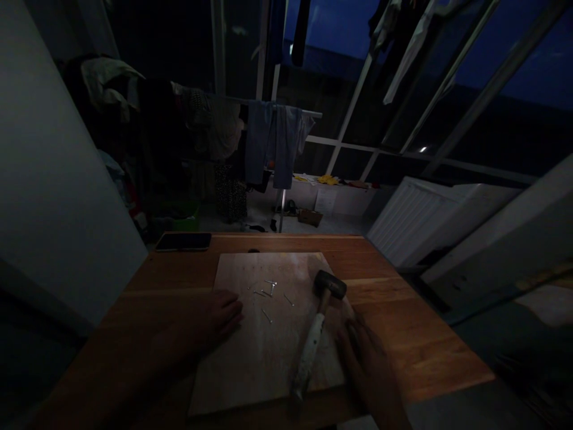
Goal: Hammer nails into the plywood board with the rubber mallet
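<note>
Low light here, and we have both hands down at the board [250, 370], which lies flat on the wooden table [412, 316]. The left hand [222, 312] rests over the left edge, fingers close together, gripping nothing I can make out. Across to the right hand [364, 355]: thumb and fingers look parted, just beside the right edge, though shadow keeps me from telling whether they touch it.

Between them lies the hammer [316, 332], slanting across the board, its dark head [330, 285] far off, its pale handle running back toward the person. Stiff and head-heavy, I'd judge; the low end of the handle is the place for a swing, higher up for control. And there are the nails [267, 316], scattered loose mid-board: thin, light, hard, probably slippery, likely to roll. Fingertips around the shank suit those. The board looks rigid, best held at its edges.
</note>
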Demonstrator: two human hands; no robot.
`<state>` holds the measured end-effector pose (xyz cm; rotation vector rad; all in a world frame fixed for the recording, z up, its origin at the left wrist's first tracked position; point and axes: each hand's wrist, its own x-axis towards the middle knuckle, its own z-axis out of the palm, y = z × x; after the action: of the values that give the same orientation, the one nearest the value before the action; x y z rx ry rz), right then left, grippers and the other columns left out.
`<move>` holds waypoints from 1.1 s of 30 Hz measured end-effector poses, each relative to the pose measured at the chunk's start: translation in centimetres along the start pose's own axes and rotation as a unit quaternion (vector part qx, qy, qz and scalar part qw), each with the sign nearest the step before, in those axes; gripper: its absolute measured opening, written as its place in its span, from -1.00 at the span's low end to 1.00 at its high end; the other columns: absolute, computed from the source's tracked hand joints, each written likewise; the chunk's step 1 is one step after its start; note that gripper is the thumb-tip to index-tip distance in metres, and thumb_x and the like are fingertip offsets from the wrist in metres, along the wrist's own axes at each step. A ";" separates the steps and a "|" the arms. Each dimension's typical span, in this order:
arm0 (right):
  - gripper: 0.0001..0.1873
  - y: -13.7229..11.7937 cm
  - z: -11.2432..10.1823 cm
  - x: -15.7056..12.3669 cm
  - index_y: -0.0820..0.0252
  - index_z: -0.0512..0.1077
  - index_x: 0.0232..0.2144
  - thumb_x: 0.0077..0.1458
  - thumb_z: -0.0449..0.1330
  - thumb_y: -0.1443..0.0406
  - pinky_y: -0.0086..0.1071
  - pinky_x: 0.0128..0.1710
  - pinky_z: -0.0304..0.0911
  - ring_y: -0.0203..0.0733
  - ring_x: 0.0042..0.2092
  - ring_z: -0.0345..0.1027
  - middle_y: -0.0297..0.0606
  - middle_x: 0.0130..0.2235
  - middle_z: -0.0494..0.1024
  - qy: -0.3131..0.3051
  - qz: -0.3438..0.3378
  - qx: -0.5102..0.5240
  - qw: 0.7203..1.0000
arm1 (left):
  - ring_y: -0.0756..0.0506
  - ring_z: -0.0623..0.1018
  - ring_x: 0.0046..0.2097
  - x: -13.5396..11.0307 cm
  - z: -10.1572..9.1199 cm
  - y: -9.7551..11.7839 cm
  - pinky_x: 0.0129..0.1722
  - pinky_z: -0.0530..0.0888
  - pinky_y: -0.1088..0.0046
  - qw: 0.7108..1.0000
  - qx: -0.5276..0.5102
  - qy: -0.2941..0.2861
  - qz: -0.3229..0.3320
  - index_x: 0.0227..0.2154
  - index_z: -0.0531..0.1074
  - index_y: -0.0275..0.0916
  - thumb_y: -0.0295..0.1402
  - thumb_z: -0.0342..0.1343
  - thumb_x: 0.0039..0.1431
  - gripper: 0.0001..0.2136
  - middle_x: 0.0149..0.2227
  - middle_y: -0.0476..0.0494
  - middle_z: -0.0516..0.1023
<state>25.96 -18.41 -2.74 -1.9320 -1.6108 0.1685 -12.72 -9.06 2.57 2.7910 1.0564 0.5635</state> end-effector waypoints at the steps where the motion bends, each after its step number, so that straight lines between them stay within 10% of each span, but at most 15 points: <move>1: -0.44 -0.8 0.2 -0.2 0.21 0.45 0.15 0.34 -0.02 0.00 0.11 0.24 0.30 0.21 0.28 0.34 0.11 0.27 0.43 -0.012 0.002 0.011 1.000 | -0.10 0.58 -0.14 -0.3 -0.1 -0.6 0.03 0.52 0.35 1.000 -0.008 0.004 -0.016 -0.11 0.53 -0.17 -0.29 -0.10 0.46 -0.73 -0.14 -0.19 0.60; 10: -0.45 -4.0 2.5 -2.8 0.17 0.36 0.28 0.40 0.00 0.07 0.00 0.33 0.25 0.08 0.37 0.21 -0.02 0.38 0.32 -0.106 -0.074 0.100 0.987 | -0.14 0.63 -0.19 -4.0 -3.9 -4.0 -0.13 0.54 0.35 0.975 0.027 -0.002 -0.219 -0.16 0.56 -0.17 -0.20 -0.16 0.43 -0.63 -0.16 -0.18 0.66; 21: -0.53 -7.5 3.1 -2.4 0.11 0.40 0.27 0.40 0.06 0.17 0.05 0.30 0.30 0.11 0.37 0.22 -0.13 0.34 0.40 -0.103 -0.244 -0.009 0.964 | -0.30 0.44 0.26 -6.3 -1.1 -8.1 0.26 0.42 -0.02 0.957 0.021 0.147 -0.250 0.12 0.39 -0.18 0.03 -0.12 0.37 -0.52 0.24 -0.31 0.42; 33: -0.59 1.0 -2.6 2.0 0.11 0.55 -0.04 0.34 0.01 0.05 -0.01 0.08 0.42 0.12 0.04 0.54 -0.04 0.01 0.65 -0.029 -0.090 -0.059 0.994 | -0.26 0.22 0.43 3.1 4.4 1.4 0.42 0.11 -0.08 0.993 0.011 0.016 -0.117 0.28 0.31 -0.30 -0.08 -0.08 0.44 -0.49 0.39 -0.38 0.26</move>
<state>28.48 -17.60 -0.62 -1.8702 -1.8612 0.0588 -8.06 -7.91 -0.25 2.6315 1.3812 0.5723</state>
